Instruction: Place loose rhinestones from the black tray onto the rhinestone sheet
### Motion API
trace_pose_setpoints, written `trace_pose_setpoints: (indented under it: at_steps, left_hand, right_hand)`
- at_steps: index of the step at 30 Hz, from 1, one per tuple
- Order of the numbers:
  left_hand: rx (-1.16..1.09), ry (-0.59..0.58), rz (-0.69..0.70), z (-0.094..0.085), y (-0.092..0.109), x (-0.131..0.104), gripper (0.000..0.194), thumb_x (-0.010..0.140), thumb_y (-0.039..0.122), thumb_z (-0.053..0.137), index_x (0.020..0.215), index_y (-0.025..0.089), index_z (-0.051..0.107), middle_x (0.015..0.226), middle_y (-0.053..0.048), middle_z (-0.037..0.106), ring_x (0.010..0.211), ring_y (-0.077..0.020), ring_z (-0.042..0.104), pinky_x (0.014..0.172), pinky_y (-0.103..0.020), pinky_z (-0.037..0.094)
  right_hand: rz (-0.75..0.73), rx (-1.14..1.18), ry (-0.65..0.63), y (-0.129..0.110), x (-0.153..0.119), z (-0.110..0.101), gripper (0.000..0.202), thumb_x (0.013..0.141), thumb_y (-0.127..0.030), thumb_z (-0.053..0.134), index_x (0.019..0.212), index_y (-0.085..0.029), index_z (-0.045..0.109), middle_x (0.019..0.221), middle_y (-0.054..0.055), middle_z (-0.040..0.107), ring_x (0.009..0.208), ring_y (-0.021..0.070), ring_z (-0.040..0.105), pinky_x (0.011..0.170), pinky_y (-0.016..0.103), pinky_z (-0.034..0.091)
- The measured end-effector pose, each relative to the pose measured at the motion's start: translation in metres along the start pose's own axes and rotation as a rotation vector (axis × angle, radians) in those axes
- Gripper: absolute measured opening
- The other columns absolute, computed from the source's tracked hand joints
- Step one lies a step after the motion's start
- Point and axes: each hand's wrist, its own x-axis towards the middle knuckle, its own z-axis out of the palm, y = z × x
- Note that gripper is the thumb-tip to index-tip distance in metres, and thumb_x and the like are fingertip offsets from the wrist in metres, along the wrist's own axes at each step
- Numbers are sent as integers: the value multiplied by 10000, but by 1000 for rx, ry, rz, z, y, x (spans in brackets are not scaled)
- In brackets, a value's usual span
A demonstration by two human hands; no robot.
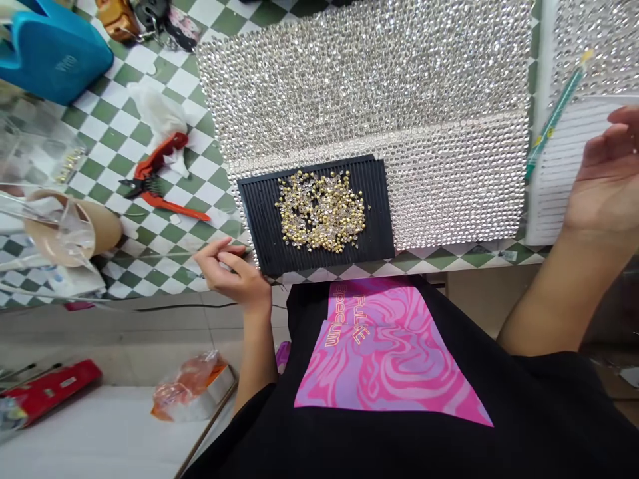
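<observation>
Closest in, the wearer's black shirt with its pink swirly print [399, 352] sits just below the black ridged tray [380, 206], so I'll use that tray for all the places. Left hand [234, 269] is at the table edge just beside the tray's left near corner, loosely half open, fingers bent and relaxed rather than clenched. Right hand [612, 176] is up well off to the right of the tray, palm showing and fingers loosely bent, but the frame edge cuts it off, so I can't tell if it's pinching anything. The tray itself has a loose pile of gold and clear stones [322, 219] spread over its middle, and it sits on the near left part of a big sparkly rhinestone sheet [369, 80], which carries on to the right of it and behind. Left of the tray there's a pair of orange-handled pliers [156, 183], jaws pointing away from it. Right of it, past the sheet, lies a green pen [556, 123]. Furthest out, a blue container [54, 56] stands beyond the tray's far left.
</observation>
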Motion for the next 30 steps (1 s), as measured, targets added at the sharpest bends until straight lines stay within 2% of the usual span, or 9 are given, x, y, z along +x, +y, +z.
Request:
trace_pose_setpoints:
  at_steps: [3,6,9,11,15,17,20,26,30]
  left_hand:
    - [38,-9,17,0,-3,0,269,943,248,330,953,119,565,736,-17,547,670,-141,557,768,-306,485]
    - [46,-7,31,0,-5,0,282,949,248,331,951,104,573,740,-27,550,686,-147,559,780,-307,485]
    - [45,-10,37,0,-6,0,280,952,242,336,957,101,577,745,-29,550,715,-153,566,796,-307,480]
    - [37,-4,47,-1,-6,0,282,953,246,344,956,100,584,741,-31,557,713,-157,569,795,-310,478]
    - [61,-2,38,-2,-6,0,296,947,265,344,953,106,593,726,-35,575,727,-169,588,799,-320,479]
    - [79,-13,19,-2,-6,-1,303,944,273,337,961,110,592,736,-41,585,729,-171,593,806,-325,485]
    - [54,-17,1,-3,-6,-2,290,938,272,356,967,120,601,764,-52,604,727,-180,598,810,-341,492]
    - [5,3,16,-5,-5,-4,255,938,254,383,963,150,615,742,-48,626,760,-196,606,825,-354,479]
    - [2,-8,9,-7,-6,-6,269,962,276,368,977,149,605,756,-46,623,772,-190,600,837,-359,478]
  right_hand:
    - [-36,40,7,-6,-6,2,225,913,-205,497,867,-171,716,728,-34,675,621,25,640,617,137,480]
    - [96,179,11,-9,-7,7,311,959,-192,440,823,-174,719,712,-32,678,616,21,653,625,102,505]
    - [190,368,-61,-11,-7,11,218,944,-163,519,857,-185,718,783,14,714,661,57,683,650,110,553]
    - [269,532,-48,-10,-5,12,206,954,-183,505,937,-198,710,822,19,721,672,86,697,641,153,572]
    - [357,780,109,-6,-2,18,202,968,-293,507,1056,-249,685,852,1,718,591,84,660,559,182,549]
    - [312,845,43,-4,-5,24,175,919,-341,615,1066,-278,687,946,18,725,719,94,696,644,199,580]
    - [239,734,-147,-2,-15,37,226,863,-426,685,1023,-267,698,1001,26,715,896,119,712,746,231,603]
    - [180,125,-319,4,-38,77,436,847,-557,668,883,-125,715,758,44,690,648,65,652,595,161,562]
    - [114,-33,-505,13,-62,117,387,829,-553,689,884,-173,743,830,65,734,723,144,692,641,274,618]
